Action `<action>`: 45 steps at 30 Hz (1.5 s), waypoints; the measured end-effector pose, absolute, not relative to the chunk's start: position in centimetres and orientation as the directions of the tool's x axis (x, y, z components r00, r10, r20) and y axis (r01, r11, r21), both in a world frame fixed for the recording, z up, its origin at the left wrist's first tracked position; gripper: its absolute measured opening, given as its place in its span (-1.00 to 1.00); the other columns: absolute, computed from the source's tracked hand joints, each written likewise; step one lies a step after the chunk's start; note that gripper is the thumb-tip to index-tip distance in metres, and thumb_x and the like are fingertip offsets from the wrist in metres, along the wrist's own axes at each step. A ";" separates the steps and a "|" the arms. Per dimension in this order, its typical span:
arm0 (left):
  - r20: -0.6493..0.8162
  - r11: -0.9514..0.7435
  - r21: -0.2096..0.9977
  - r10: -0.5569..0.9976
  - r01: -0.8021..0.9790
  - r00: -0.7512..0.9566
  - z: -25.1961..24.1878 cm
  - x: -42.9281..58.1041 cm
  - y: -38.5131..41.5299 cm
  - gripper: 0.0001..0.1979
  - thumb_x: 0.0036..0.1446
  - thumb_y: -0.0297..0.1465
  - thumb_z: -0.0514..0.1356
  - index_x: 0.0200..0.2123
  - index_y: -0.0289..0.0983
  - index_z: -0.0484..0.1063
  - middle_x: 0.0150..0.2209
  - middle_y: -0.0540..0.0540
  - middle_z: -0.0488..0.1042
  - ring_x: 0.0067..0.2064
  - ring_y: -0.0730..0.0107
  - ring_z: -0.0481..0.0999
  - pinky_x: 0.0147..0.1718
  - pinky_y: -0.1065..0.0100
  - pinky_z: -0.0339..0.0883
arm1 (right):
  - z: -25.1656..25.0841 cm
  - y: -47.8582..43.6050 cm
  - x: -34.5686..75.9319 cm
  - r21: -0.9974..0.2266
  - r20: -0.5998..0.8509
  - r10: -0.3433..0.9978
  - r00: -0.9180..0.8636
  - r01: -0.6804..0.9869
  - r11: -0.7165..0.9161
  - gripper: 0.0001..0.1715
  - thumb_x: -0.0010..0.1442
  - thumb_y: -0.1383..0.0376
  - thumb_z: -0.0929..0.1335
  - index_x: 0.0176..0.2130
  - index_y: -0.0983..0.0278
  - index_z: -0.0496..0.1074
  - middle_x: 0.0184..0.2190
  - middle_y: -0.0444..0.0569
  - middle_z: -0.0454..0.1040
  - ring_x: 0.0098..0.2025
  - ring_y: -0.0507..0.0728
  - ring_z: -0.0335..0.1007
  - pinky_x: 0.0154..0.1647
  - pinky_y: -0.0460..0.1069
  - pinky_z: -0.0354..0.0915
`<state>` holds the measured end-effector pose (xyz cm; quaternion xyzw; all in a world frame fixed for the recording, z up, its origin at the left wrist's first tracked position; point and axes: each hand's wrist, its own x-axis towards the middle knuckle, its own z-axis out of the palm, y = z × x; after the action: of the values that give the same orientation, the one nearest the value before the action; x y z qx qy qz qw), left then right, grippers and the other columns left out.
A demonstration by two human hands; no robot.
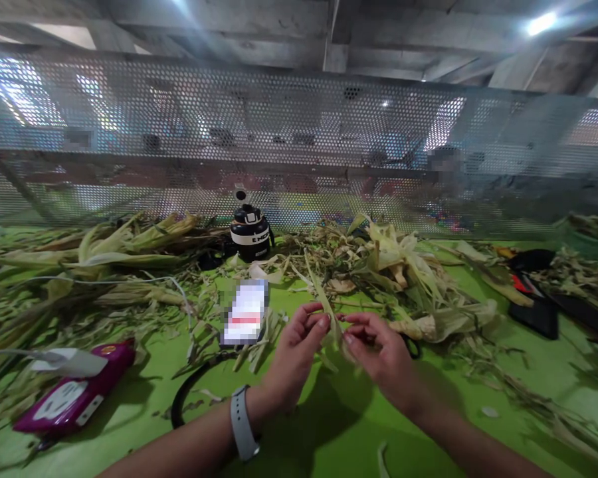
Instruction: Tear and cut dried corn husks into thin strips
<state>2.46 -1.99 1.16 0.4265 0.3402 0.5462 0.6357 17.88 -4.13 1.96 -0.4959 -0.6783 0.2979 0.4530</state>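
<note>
My left hand (295, 355), with a grey watch on its wrist, and my right hand (383, 355) meet over the green table (329, 425). Both pinch the same thin strip of corn husk (327, 307), which rises between the fingertips and slants up and to the left. Fingers of both hands are curled closed on it. A heap of dry husks (403, 279) lies just beyond my right hand.
More husks and leaves (104, 255) cover the left side. A black and white bottle (250, 234) stands at the back. A magenta device (74, 395) lies at the left, a blurred card (245, 312) in the middle, a black item (535, 299) at the right. Perforated mesh (299, 139) walls the far edge.
</note>
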 end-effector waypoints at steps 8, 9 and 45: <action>0.055 0.081 0.904 0.952 -0.421 0.302 1.5 2.9 -2.5 -0.54 -0.07 -0.34 0.37 -0.10 -0.23 0.29 -0.26 -0.04 0.43 -0.19 0.34 0.46 -0.18 0.32 0.34 | 1.2 -4.4 17.9 -0.785 0.493 0.870 0.007 0.436 0.441 -0.73 0.18 0.25 0.35 -0.10 0.19 0.28 -0.36 -0.08 0.51 -0.32 0.08 0.48 -0.29 -0.06 0.42; 0.063 0.069 0.905 0.954 -0.420 0.293 1.5 2.9 -2.5 -0.57 -0.06 -0.33 0.36 -0.12 -0.23 0.30 -0.30 -0.02 0.42 -0.22 0.37 0.45 -0.19 0.32 0.34 | 1.2 -4.6 17.9 -0.747 0.533 0.846 -0.009 0.464 0.476 -0.72 0.19 0.27 0.34 -0.08 0.18 0.28 -0.35 -0.08 0.51 -0.32 0.08 0.48 -0.28 -0.06 0.41; -0.208 0.261 0.887 0.962 -0.382 0.175 2.2 1.4 -1.7 -0.76 -0.06 -0.35 0.33 -0.38 -0.24 0.32 -0.36 0.00 0.48 -0.25 0.39 0.51 -0.44 0.49 0.37 | 5.0 -1.0 25.2 -0.191 -0.306 0.909 -0.283 0.954 0.233 -0.84 0.02 0.37 0.34 -0.30 0.25 0.45 -0.38 -0.09 0.52 -0.34 0.09 0.41 -0.46 -0.12 0.13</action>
<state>1.39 -1.68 2.19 0.3538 0.4103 0.4943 0.6798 25.15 -1.03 5.03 -0.5951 -0.7824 0.1715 -0.0654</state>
